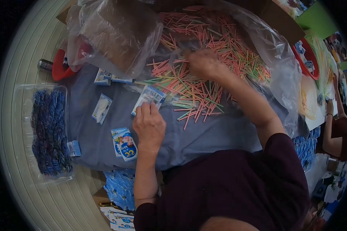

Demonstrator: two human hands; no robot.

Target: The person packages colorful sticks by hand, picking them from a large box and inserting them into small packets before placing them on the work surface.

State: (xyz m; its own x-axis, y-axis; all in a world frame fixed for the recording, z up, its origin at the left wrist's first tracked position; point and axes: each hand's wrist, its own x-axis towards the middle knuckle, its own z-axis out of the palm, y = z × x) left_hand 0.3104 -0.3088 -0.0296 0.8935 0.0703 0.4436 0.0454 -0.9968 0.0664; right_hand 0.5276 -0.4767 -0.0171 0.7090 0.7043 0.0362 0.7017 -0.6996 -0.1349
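Observation:
My left hand lies on the grey cloth, its fingers pressed together on the lower part of a small blue-and-white packet. Farther up and to the right, my right hand is over the big pile of thin pink, green and yellow sticks; its fingertips are blurred, and what they hold, if anything, cannot be made out. Beside my left forearm lie overlapping packets with a cartoon print. Another small packet rests farther left, and more packets lie above it.
A clear tray of dark blue bundles stands at the left. Crumpled clear plastic covers the upper left and edges the stick pile. Red containers sit at both sides. Another person's arm shows at the far right.

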